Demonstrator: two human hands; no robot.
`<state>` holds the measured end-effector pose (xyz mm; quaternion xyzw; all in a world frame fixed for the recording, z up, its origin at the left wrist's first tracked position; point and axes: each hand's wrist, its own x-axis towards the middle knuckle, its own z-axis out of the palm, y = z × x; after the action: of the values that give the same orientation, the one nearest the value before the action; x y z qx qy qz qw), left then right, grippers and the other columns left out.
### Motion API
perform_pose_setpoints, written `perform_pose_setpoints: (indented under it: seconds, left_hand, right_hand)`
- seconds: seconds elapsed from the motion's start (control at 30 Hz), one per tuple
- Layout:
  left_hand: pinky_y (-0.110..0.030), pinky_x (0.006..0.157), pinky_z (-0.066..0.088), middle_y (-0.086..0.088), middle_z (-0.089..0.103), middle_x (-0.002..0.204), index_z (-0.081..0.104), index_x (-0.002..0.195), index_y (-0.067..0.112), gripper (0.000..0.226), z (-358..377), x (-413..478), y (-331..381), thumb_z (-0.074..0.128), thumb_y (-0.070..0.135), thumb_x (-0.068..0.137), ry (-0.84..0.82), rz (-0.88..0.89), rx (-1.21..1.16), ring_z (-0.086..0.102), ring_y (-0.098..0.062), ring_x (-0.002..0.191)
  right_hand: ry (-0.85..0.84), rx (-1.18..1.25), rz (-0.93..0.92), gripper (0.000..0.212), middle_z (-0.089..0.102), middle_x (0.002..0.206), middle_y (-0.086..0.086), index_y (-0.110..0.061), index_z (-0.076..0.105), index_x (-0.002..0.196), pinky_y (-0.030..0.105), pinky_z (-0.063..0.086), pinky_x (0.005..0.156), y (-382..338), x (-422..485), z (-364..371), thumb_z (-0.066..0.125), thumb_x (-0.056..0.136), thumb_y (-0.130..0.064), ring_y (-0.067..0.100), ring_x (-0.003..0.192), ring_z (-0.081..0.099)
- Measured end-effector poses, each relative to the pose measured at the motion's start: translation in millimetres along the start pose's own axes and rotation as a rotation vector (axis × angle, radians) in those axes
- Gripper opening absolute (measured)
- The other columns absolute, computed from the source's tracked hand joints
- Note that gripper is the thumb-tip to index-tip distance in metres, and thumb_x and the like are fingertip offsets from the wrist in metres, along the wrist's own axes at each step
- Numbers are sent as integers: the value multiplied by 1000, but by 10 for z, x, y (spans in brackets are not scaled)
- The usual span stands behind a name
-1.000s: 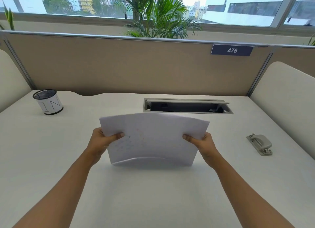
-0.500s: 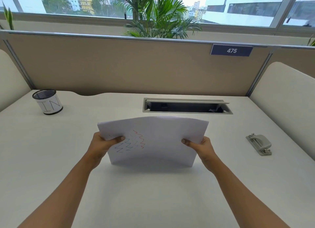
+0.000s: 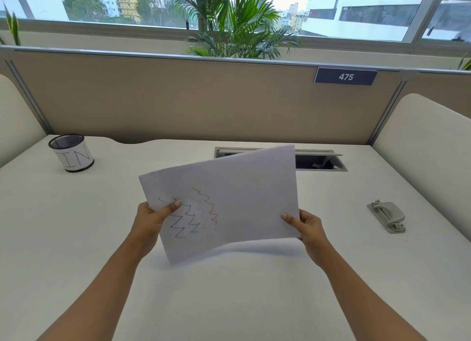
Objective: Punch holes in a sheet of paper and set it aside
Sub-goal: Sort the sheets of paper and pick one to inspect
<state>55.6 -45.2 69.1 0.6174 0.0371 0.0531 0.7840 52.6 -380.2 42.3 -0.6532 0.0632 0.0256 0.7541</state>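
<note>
I count one sheet of paper (image 3: 244,200). Two hands: left hand (image 3: 150,219), right hand (image 3: 309,228). One hole punch (image 3: 387,217). One pen cup (image 3: 71,153). One tabletop (image 3: 76,226), with one cable hatch (image 3: 318,159) in it. One number plate (image 3: 345,76). One palm plant (image 3: 237,27) in full view. Zigzag lines on the sheet: several, exact count unclear.

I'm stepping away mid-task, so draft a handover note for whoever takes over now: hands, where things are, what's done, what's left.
Left hand pinches the sheet of paper at its left edge; right hand pinches its lower right corner.
Sheet held tilted above the desk; hole punch lies untouched on the desk, far right.
Done: sheet in hand. Left: punch holes, set it aside.
</note>
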Motion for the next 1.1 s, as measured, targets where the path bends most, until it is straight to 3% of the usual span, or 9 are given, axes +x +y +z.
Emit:
perform_pose_setpoints:
  seconds: [0.27, 0.37, 0.57, 0.7, 0.83, 1.0, 1.1]
  left_hand:
    - [-22, 61, 57, 4, 76, 85, 66, 96, 12, 19, 142, -108, -143, 62, 3, 80, 91, -55, -187, 72, -12, 77]
    - [-26, 66, 58, 5, 76, 90, 65, 100, 13, 21, 265, -132, -164, 59, 2, 83, 101, -67, -279, 72, -12, 82]
    - [-31, 74, 59, 5, 75, 92, 64, 103, 14, 22, 575, -178, -224, 60, 4, 84, 166, -117, -417, 70, -14, 85]
    - [-25, 64, 59, 8, 75, 87, 63, 101, 17, 25, 594, -167, -218, 60, 0, 83, 201, -109, -435, 70, -10, 80]
    - [-22, 62, 58, 5, 74, 85, 63, 99, 14, 28, 401, -76, -121, 60, -6, 80, 187, -65, -343, 70, -10, 77]
    - [-20, 54, 55, 3, 76, 77, 65, 97, 15, 28, 249, 3, 35, 64, -4, 77, -43, -112, 20, 71, -11, 66]
    - [-21, 56, 54, 3, 75, 84, 69, 93, 14, 23, 286, 47, 109, 70, 1, 74, -144, -130, 194, 71, -14, 72]
  right_hand:
    - [-43, 400, 136, 15, 76, 83, -5, -18, 64, 95, 21, 58, 64, 112, -48, 117, 59, 82, -15, 10, 73, 72]
    - [-110, 390, 163, 9, 74, 82, -4, -16, 63, 92, 22, 58, 65, 104, -78, 314, 56, 87, -12, 11, 74, 71]
    - [-104, 423, 101, 21, 74, 98, -4, -20, 61, 107, 24, 59, 68, 46, -83, 796, 57, 88, -12, 12, 90, 70]
    - [-63, 404, 18, 31, 69, 109, 0, -19, 58, 116, 27, 59, 75, -67, -23, 850, 59, 86, -13, 18, 101, 65]
    - [-63, 284, -39, 28, 69, 107, 2, -16, 58, 114, 32, 57, 80, -182, 38, 695, 58, 86, -11, 20, 98, 65]
    - [-60, 86, -92, 14, 74, 93, -4, -20, 66, 97, 32, 57, 79, -371, 130, 503, 61, 86, -13, 18, 87, 68]
    - [-104, -8, -98, 10, 73, 93, -3, -20, 66, 95, 26, 59, 69, -410, 123, 510, 62, 86, -16, 17, 84, 69]
